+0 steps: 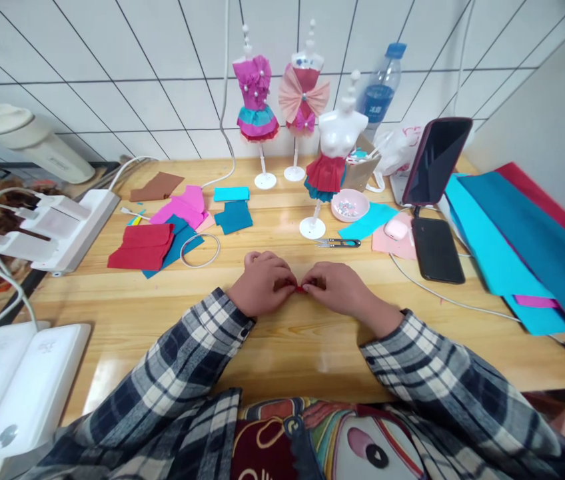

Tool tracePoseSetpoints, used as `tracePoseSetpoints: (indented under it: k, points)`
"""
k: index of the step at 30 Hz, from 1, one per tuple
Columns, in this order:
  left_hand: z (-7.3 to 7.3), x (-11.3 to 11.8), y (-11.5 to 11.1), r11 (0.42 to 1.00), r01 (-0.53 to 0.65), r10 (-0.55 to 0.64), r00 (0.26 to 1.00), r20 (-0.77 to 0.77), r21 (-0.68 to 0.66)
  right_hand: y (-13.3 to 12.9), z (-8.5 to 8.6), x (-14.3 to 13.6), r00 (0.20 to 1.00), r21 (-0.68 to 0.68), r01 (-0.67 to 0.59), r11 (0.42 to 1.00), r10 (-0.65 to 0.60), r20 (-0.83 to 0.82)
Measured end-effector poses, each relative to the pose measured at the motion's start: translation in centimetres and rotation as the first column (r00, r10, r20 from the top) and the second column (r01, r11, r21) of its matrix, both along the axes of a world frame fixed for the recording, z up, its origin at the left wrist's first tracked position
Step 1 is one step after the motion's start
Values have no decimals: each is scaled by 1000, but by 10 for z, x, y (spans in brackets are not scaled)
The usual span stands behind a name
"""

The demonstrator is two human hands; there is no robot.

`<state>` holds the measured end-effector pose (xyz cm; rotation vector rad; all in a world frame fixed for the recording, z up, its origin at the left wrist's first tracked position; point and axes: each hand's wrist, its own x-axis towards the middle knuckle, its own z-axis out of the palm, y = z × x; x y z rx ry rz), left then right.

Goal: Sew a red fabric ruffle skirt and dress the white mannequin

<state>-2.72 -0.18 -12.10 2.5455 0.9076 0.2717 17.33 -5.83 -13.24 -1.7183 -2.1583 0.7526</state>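
Observation:
My left hand [265, 283] and my right hand [335, 288] meet low over the middle of the wooden table. Between their fingertips is a small red piece [300, 289], pinched from both sides; most of it is hidden, and its material is hard to make out. Just beyond my right hand lie small thread snips [338, 243]. Behind them stands a white mini dress form [342, 132] wearing a red skirt [327, 175] over teal. Two more dress forms further back wear a magenta top [253, 87] and a large pink bow [304, 98].
Left are folded red cloth [140, 245], magenta cloth [182, 207], a coiled white cable [200, 251] and a power strip [80, 227]. Right are a bead bowl [350, 205], an earbud case [396, 228], a propped phone [437, 160], a black phone [437, 250] and teal sheets [537, 233].

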Motion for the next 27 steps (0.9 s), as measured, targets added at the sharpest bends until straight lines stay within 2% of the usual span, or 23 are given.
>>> tracePoseSetpoints:
  k: [5, 15, 17, 18, 19, 21, 22, 24, 27]
  points:
    - [2, -2, 1, 1000, -8, 8, 1000, 18, -14, 0, 3, -2, 999, 3, 29, 1000, -29, -15]
    - [5, 0, -1, 1000, -1, 1, 1000, -12, 3, -3, 4, -9, 999, 37, -9, 999, 10, -33]
    - [5, 0, -1, 1000, -11, 11, 1000, -7, 4, -2, 4, 0, 996, 52, 18, 998, -13, -88]
    - [4, -1, -1, 1000, -23, 23, 1000, 2, 5, -1, 4, 7, 990, 66, 71, 995, -62, -125]
    - [3, -2, 0, 999, -33, 33, 999, 16, 3, 0, 4, 17, 978, 84, 149, 985, -134, -162]
    - [1, -4, 1, 999, -37, 38, 997, 61, -13, 1, 2, 38, 927, 147, 349, 926, -316, -203]
    - [-1, -5, 2, 999, -36, 38, 996, 87, -29, 0, 0, 48, 918, 181, 382, 906, -349, -188]
    - [-2, -6, 3, 996, -45, 54, 991, 124, -71, -1, -4, 62, 937, 196, 346, 917, -326, -129]
    - [-2, -6, 1, 985, -130, 143, 982, 119, -117, -3, -9, 63, 966, 181, 257, 949, -252, -50]
